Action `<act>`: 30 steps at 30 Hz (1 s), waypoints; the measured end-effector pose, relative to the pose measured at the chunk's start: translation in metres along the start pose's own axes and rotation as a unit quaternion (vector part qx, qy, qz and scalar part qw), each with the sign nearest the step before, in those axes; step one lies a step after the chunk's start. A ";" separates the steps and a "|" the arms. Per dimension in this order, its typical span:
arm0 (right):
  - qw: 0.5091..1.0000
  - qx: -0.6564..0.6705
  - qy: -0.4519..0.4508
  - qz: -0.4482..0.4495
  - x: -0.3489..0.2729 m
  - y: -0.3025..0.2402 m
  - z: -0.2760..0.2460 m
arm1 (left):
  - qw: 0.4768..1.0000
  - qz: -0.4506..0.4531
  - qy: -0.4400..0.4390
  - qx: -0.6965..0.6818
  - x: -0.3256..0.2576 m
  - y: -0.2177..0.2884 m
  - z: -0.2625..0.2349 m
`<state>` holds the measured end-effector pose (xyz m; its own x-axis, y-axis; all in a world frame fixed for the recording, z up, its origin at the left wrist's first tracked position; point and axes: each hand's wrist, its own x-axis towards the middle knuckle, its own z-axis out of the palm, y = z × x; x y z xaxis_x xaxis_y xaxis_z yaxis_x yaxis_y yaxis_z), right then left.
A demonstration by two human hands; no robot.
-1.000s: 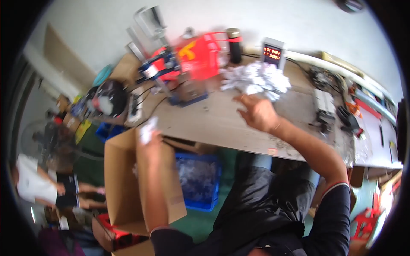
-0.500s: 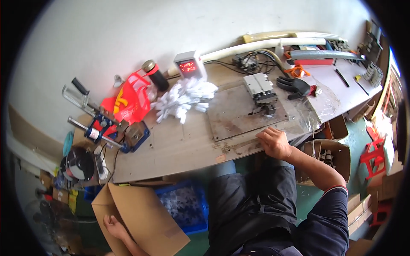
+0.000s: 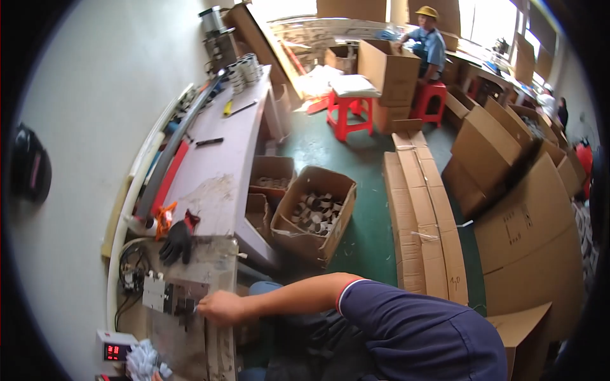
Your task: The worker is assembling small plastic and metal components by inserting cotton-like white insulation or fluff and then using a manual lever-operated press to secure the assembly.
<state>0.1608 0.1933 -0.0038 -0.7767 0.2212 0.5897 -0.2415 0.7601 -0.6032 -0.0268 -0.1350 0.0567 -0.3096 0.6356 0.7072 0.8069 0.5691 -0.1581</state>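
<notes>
My right hand (image 3: 219, 308) rests at the bench by the front side of a small grey-and-black metal device (image 3: 166, 295). Its fingers are curled closed, and whatever lies inside them, if anything, is hidden. The device sits on a flat metal plate (image 3: 166, 343). Beyond it lies a black work glove (image 3: 176, 244) with a red cuff. A heap of white pieces (image 3: 145, 360) is beside a box with a red digital display (image 3: 115, 351) at the lower left. My left hand is out of view.
Right of the bench, cartons hold ring-like pieces (image 3: 316, 213). Long flat cartons (image 3: 424, 216) lie on the green floor, with larger open boxes (image 3: 527, 222) farther right. A red stool (image 3: 351, 108) stands ahead; beyond, a person in a yellow cap (image 3: 430, 47) is beside a tall carton.
My view has swung far to the right, bringing the floor, cartons and another person into sight. My left hand, earlier inside a cardboard box, has left the picture. My right hand stays curled near the device.
</notes>
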 end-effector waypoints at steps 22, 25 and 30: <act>0.999 -0.037 -0.022 0.019 -0.003 0.005 -0.001 | 0.979 -0.085 -0.123 0.141 0.006 -0.018 0.030; 0.999 -0.034 -0.028 0.016 -0.007 0.008 -0.004 | 0.984 -0.094 -0.062 0.141 0.000 -0.020 0.035; 0.999 -0.033 -0.034 0.013 0.001 -0.002 -0.002 | 0.981 -0.111 0.038 0.154 -0.012 -0.027 0.021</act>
<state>0.1617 0.1931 -0.0011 -0.8204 0.2012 0.5353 -0.1837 0.7937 -0.5799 -0.0556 -0.1473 0.0382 -0.4122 0.4448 0.7951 0.5306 0.8267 -0.1874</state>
